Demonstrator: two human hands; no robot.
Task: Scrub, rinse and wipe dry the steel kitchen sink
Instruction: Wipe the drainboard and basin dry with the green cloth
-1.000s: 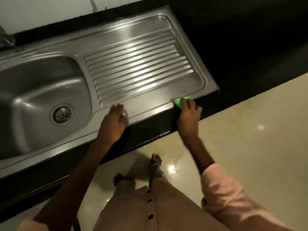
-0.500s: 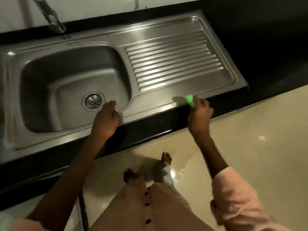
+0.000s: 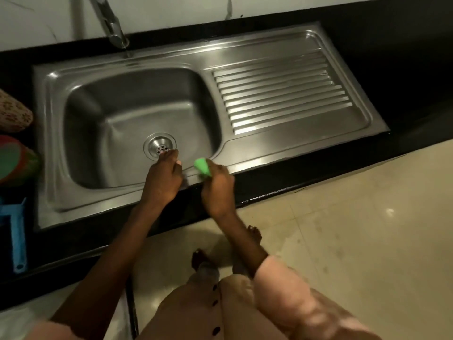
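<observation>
While I am standing barefoot at the black counter (image 3: 306,185), my right hand (image 3: 217,190) is gripping a green scrubber (image 3: 202,166), my fingers curled around it, and pressing it against the front rim of the steel sink (image 3: 269,158), right at the corner where the basin curves into the draining board (image 3: 282,101). My left hand (image 3: 163,181) is resting just beside it on the same front rim, fingers loosely bent and reaching over the edge into the basin, holding nothing; its fingertips are showing in front of the round drain (image 3: 159,146), though whether they are touching the basin floor I cannot tell. The two hands are sitting close together, almost touching. The tap (image 3: 110,23) is slanting over the back edge of the sink, and a thin stream is falling from its spout. On the counter to the left of the sink, a patterned cloth (image 3: 13,114), something red and green (image 3: 14,159) and a blue plastic handle (image 3: 18,241) are lying at the edge of the view. My pink sleeve (image 3: 294,295) is showing on the right arm, and the cream floor tiles (image 3: 367,241) are gleaming beneath my feet.
</observation>
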